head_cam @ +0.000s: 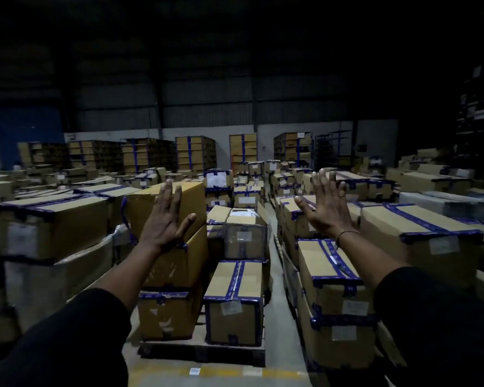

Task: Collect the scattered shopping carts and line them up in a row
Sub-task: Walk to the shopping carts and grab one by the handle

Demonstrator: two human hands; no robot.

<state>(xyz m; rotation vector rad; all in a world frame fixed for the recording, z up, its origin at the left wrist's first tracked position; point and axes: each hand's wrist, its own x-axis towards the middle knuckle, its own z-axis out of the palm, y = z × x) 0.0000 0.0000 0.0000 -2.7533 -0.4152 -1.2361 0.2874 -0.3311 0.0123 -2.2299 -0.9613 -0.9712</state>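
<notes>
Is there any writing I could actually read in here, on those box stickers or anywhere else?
None can be read.
White labels on the cardboard boxes, such as the front sticker: too dim and blurred.
Papers on the dark rack at right: too small.
Left hand and right hand: raised, holding nothing written.

A dim warehouse is shown. The floor is covered near and far with stacked cardboard boxes (235,301) sealed with blue tape (334,259), some set on a wooden pallet (201,353). Shelving racks (194,153) filled with more cartons are lined along the far wall (266,135), beneath corrugated metal cladding (207,107). A yellow line (218,371) is painted on the near floor.
</notes>
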